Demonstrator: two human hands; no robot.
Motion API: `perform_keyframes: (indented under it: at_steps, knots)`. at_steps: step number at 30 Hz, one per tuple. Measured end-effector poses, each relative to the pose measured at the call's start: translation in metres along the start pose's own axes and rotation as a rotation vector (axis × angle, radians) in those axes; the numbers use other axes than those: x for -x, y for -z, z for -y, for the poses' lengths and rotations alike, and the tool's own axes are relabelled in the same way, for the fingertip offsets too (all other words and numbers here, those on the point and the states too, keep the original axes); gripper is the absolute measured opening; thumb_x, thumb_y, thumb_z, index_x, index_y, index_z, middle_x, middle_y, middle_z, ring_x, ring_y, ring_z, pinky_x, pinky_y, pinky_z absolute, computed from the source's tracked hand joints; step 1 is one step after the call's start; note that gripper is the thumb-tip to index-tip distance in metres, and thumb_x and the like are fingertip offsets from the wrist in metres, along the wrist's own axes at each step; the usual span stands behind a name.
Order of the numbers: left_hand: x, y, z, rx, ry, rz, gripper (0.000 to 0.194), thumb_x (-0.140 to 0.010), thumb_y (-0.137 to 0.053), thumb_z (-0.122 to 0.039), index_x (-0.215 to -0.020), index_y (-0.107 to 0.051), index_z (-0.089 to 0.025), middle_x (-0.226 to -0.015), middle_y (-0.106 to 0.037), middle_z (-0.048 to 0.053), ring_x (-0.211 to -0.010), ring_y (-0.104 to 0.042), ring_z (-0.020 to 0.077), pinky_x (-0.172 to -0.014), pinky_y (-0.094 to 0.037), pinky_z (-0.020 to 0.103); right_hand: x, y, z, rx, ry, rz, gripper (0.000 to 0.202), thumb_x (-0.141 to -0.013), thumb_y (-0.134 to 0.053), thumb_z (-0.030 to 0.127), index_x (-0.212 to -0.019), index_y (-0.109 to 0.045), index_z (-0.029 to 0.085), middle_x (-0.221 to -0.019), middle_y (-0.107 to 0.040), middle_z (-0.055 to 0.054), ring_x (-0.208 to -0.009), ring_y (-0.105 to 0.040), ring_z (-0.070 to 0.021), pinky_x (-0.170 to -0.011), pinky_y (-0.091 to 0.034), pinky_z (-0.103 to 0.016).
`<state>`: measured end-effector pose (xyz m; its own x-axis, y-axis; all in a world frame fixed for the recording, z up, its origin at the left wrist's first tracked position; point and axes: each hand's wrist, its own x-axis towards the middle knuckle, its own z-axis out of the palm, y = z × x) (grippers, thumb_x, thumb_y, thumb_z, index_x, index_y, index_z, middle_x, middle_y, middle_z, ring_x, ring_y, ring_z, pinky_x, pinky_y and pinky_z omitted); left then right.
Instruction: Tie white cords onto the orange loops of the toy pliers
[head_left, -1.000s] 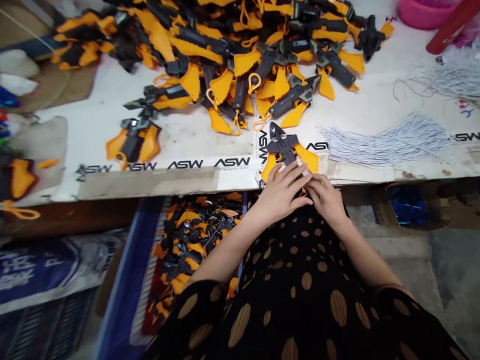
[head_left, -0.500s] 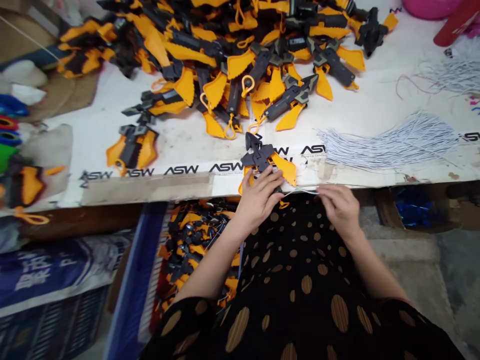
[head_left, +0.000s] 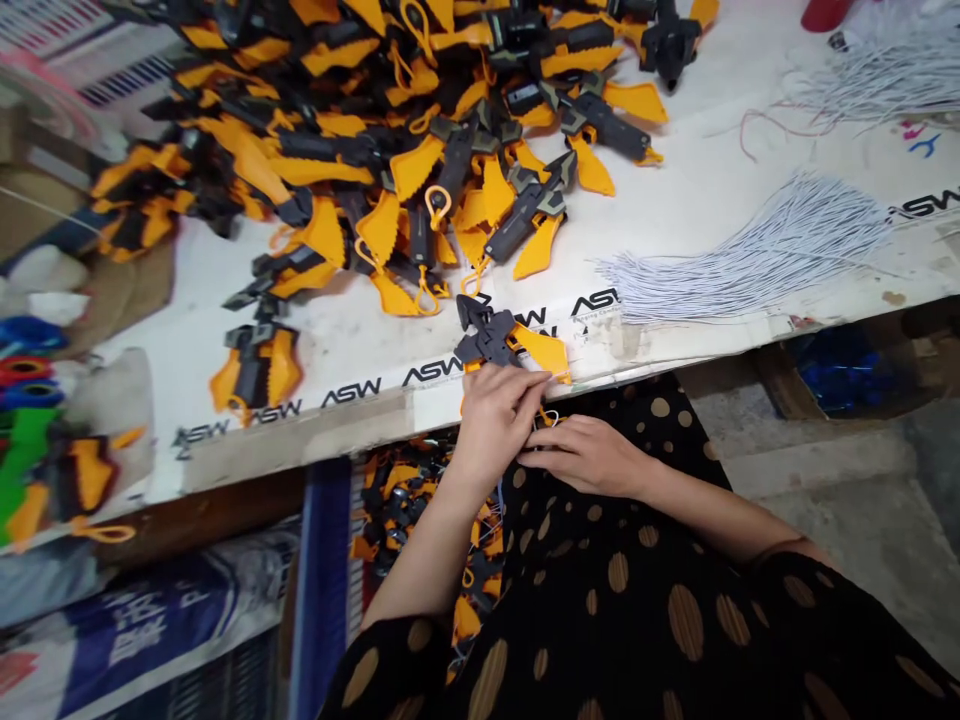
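Note:
A black-and-orange winged toy [head_left: 491,338] lies at the front edge of the table, its pointed dark head turned away from me. My left hand [head_left: 491,415] is closed over its near end, fingers bent together and hiding that part. Close beside it, below the table edge, my right hand [head_left: 589,458] pinches a thin white wire tie [head_left: 551,414], of which only a small curve shows by the toy's near end. The fingertips of both hands almost meet there, and the tie's ends are hidden.
A heap of similar toys [head_left: 450,160] covers the back of the table, with one toy [head_left: 257,370] apart at left. A bundle of white wire ties [head_left: 757,260] lies at right. Below stand a blue crate [head_left: 319,580] holding more toys and a cardboard box [head_left: 795,385].
My right hand has moved left from the tie's stretched-out end to the toy's near end. The tie now curves there. The camera view has turned and shifted; my left hand stays on the toy.

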<state>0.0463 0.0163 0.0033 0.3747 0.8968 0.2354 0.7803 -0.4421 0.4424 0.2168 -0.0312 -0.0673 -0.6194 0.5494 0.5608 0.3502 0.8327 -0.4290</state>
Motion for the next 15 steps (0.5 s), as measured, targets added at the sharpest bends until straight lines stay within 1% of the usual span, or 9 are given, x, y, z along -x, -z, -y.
perform_keyframes:
  at_steps: [2, 5, 9, 15]
  knots:
    - [0.0, 0.001, 0.005, -0.162, -0.075, -0.034, 0.018, -0.1, -0.055, -0.025, -0.102, -0.073, -0.021, -0.094, -0.075, 0.005, -0.09, -0.059, 0.0232, -0.086, -0.039, 0.041, 0.005, 0.007, 0.0, -0.006, -0.042, -0.051, 0.035, -0.1, -0.048, 0.014, -0.13, -0.062, 0.023, -0.127, -0.068, -0.007, -0.096, -0.065, -0.0138, -0.082, -0.053, -0.028]
    - [-0.002, -0.001, 0.009, -0.301, -0.169, -0.062, 0.016, -0.1, -0.054, -0.022, -0.101, -0.07, -0.02, -0.094, -0.074, 0.006, -0.089, -0.057, 0.024, -0.084, -0.037, 0.041, 0.011, 0.016, -0.002, -0.037, -0.125, -0.104, 0.034, -0.099, -0.047, 0.012, -0.127, -0.062, 0.022, -0.126, -0.069, -0.006, -0.102, -0.068, -0.013, -0.082, -0.055, -0.026]
    - [-0.007, -0.007, 0.01, -0.349, -0.22, -0.086, 0.014, -0.1, -0.055, -0.023, -0.103, -0.068, -0.02, -0.092, -0.074, 0.005, -0.088, -0.056, 0.0242, -0.084, -0.035, 0.042, 0.017, 0.021, -0.007, -0.05, -0.176, -0.103, 0.03, -0.098, -0.047, 0.01, -0.121, -0.064, 0.021, -0.123, -0.07, -0.005, -0.099, -0.07, -0.0127, -0.081, -0.057, -0.024]
    - [-0.008, -0.008, 0.009, -0.346, -0.219, -0.059, 0.012, -0.1, -0.056, -0.023, -0.103, -0.067, -0.021, -0.092, -0.074, 0.004, -0.088, -0.058, 0.0241, -0.086, -0.034, 0.043, 0.024, 0.02, -0.011, -0.061, -0.214, -0.045, 0.032, -0.098, -0.047, 0.01, -0.122, -0.064, 0.022, -0.125, -0.07, -0.005, -0.095, -0.071, -0.0133, -0.08, -0.058, -0.025]
